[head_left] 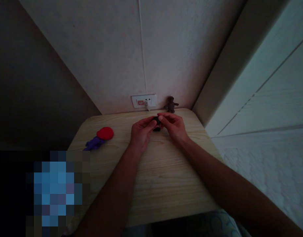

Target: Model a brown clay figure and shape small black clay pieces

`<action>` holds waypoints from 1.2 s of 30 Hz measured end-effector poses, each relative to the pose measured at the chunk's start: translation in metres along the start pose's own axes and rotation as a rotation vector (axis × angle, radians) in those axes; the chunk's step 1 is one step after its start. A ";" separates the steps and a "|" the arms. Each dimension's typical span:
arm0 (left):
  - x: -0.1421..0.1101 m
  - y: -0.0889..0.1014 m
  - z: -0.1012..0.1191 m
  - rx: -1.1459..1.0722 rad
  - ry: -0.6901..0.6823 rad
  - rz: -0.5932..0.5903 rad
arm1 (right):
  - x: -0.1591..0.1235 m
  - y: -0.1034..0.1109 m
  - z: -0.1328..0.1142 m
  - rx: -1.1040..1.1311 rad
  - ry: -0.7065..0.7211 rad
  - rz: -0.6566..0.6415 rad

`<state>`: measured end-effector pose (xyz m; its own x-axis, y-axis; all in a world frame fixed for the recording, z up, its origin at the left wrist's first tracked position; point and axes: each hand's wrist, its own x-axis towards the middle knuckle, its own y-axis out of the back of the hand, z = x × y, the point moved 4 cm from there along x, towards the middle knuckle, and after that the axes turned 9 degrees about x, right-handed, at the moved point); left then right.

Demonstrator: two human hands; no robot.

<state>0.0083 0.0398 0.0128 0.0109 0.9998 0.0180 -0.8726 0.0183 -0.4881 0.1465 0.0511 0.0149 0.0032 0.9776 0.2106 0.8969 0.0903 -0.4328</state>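
Between my fingertips is a small dark lump (156, 120), perhaps modelling clay, though the dim light hides its exact kind. My left hand (142, 131) pinches it from the left, thumb on top. From the other side my right hand (174, 125) grips it between thumb and fingers. Just below the lump shows another small black piece (156, 129); I cannot tell whether the two are joined. Behind my right hand a small brown figure (171, 104) stands upright with its arms out. To the left lie a red rounded piece (105, 133) and a purple figure-like piece (94, 143), touching.
The pale wooden table (151, 184) has rounded far corners and meets the wall. A wall socket (143, 101) with a white plug and cable sits just above its back edge. A white cabinet-like panel (272, 92) rises at the right, beside a pale quilted surface (260, 174).
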 end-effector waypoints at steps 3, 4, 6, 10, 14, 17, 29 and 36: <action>0.000 0.000 -0.003 -0.018 -0.013 0.050 | -0.003 -0.002 -0.006 -0.201 0.123 -0.029; 0.000 0.000 -0.003 -0.023 -0.014 0.062 | -0.004 -0.003 -0.007 -0.247 0.149 -0.049; 0.000 0.002 -0.004 -0.026 -0.005 0.078 | -0.005 -0.006 -0.011 -0.305 0.187 -0.093; -0.002 0.006 -0.003 -0.034 0.036 0.066 | -0.007 -0.010 -0.015 -0.352 0.207 -0.181; -0.003 0.002 0.001 -0.047 0.050 -0.008 | -0.007 -0.009 -0.016 -0.382 0.195 -0.186; -0.005 -0.002 0.002 -0.069 0.088 -0.057 | -0.007 -0.005 -0.016 -0.439 0.212 -0.139; -0.002 0.014 0.011 -0.058 -0.067 0.274 | -0.007 -0.001 -0.006 -0.440 0.187 -0.057; -0.002 0.013 0.010 -0.056 -0.036 0.247 | -0.002 0.005 -0.001 -0.397 0.156 -0.034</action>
<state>-0.0081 0.0376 0.0149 -0.2178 0.9730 -0.0767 -0.8183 -0.2249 -0.5290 0.1511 0.0497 0.0133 0.0105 0.9319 0.3625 0.9982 0.0115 -0.0585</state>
